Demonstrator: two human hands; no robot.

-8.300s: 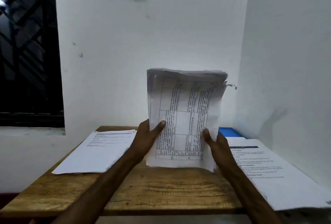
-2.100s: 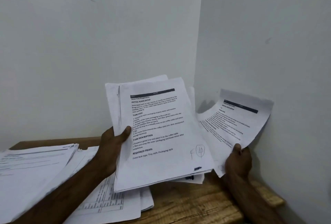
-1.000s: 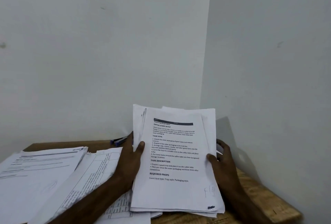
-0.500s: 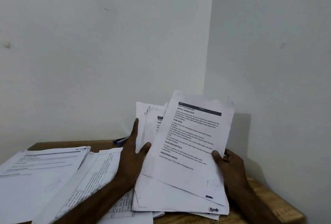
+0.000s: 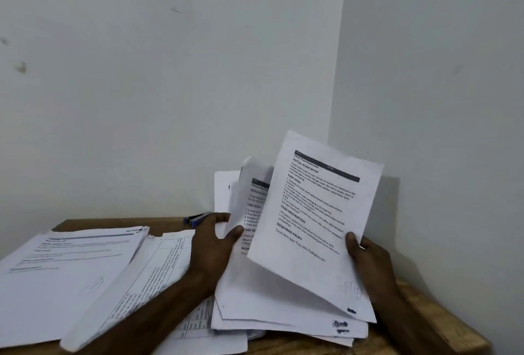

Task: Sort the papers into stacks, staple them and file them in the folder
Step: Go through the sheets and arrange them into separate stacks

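From the head view: my right hand (image 5: 368,264) pinches the top sheet (image 5: 314,212) at its lower right edge, thumb on the printed face and fingers behind. The sheet is tilted up off the bundle (image 5: 269,300), which leans on the wooden table (image 5: 442,323) in the corner of the walls. My left hand (image 5: 212,244) grips the bundle's left edge, thumb pressed on a page that curls over. These are thin and light and they flop, as the raised page sags along its lower edge. I'd say a pinch near a corner tips it; holding mid-edge, or supporting it from under, should keep it flat. Loose sheets slide on each other, so the bundle wants a firm squeeze at the side before stapling. On the left lie a text pile (image 5: 71,264) and a table-printed pile (image 5: 158,266), overlapping. A blue object (image 5: 195,220) sits behind my left hand; stapler or pen, I can't tell. No folder in sight.
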